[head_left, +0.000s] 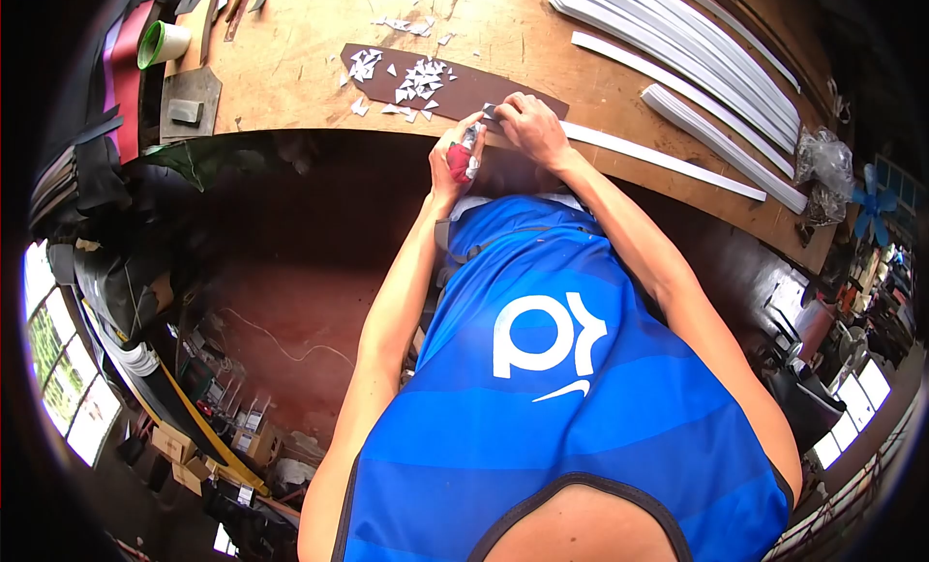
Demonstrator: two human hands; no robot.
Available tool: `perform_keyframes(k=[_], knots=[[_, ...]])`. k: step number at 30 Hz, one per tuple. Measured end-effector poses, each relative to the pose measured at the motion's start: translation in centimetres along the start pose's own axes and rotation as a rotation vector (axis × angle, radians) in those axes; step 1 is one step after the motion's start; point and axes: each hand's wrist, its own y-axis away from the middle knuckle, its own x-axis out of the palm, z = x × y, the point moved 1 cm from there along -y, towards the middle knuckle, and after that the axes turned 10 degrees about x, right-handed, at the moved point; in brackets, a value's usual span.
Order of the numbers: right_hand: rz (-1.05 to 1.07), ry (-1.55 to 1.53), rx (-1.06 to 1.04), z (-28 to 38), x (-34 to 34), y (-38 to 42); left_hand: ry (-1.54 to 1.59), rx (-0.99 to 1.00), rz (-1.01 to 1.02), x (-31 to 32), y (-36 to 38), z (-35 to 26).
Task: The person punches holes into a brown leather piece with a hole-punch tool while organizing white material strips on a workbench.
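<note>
My left hand is at the table's front edge, its fingers curled around a thing wrapped in red and silvery grey; I cannot tell what kind it is. Close beside it, my right hand bends its fingers down onto a small dark grey flat piece. A long white strip runs rightward along the edge from under the right hand. Behind both hands lies a dark brown board, with many small white triangular offcuts scattered on its left part.
Stacks of white strips lie on the right of the wooden table, with crumpled clear plastic at its corner. At the left are a green-rimmed white cup and a small block on a grey plate. Cardboard boxes stand low left.
</note>
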Motion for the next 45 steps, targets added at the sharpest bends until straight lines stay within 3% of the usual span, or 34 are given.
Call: perform_keyframes(k=[14, 30, 32, 41, 45], knots=[[-0.021, -0.028, 0.017, -0.1, 0.2, 0.2, 0.033, 0.053, -0.005, 0.1, 0.1, 0.5], [-0.038, -0.035, 0.023, 0.0, 0.0, 0.2, 0.023, -0.032, 0.044, -0.2, 0.2, 0.2], [-0.035, -0.04, 0.025, -0.1, 0.1, 0.1, 0.003, 0.065, -0.021, 0.0, 0.1, -0.1], [-0.079, 0.001, -0.027, -0.5, 0.6, 0.2, -0.014, 0.003, 0.001, 0.0, 0.2, -0.3], [-0.072, 0.013, -0.026, -0.4, 0.5, 0.3, -0.02, 0.07, -0.017, 0.1, 0.1, -0.8]])
